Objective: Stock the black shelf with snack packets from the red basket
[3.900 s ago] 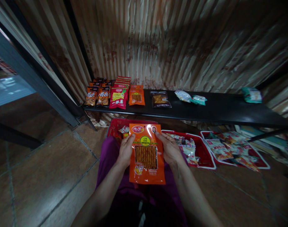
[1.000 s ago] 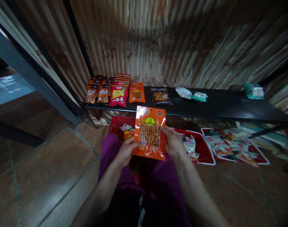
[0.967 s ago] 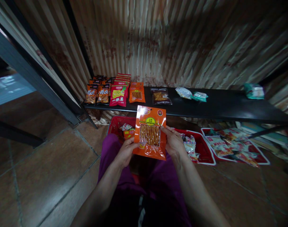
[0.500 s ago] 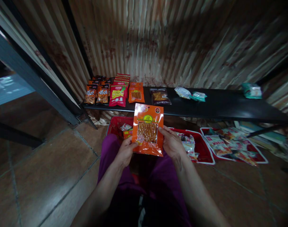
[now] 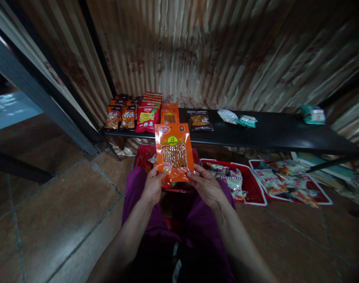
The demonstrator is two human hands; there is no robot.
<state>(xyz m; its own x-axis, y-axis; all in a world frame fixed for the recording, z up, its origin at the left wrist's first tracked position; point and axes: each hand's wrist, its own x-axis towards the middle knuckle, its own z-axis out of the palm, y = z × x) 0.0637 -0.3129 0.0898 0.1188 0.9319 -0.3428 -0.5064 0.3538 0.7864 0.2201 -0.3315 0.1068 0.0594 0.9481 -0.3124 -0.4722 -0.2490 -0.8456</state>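
Note:
Both my hands hold an orange snack packet [image 5: 174, 152] upright by its bottom edge, over my lap and a red basket [image 5: 142, 156]. My left hand [image 5: 152, 186] pinches the lower left corner. At the lower right corner my right hand [image 5: 206, 187] grips it. The packet has a clear window with brown sticks inside. It stands just before the low black shelf [image 5: 273, 135], under a matching orange packet [image 5: 169, 113] lying there.
On the shelf's left end lie rows of packets: brown-orange ones [image 5: 120, 117], red ones [image 5: 147, 118], a dark one [image 5: 199, 121]. Pale green packets [image 5: 237, 118] lie further right. Red trays [image 5: 246, 184] with more packets sit on the tiled floor. A corrugated wall stands behind.
The orange packet has risen from my lap and moved forward and left toward the shelf. My hands slid from its sides down to its bottom corners.

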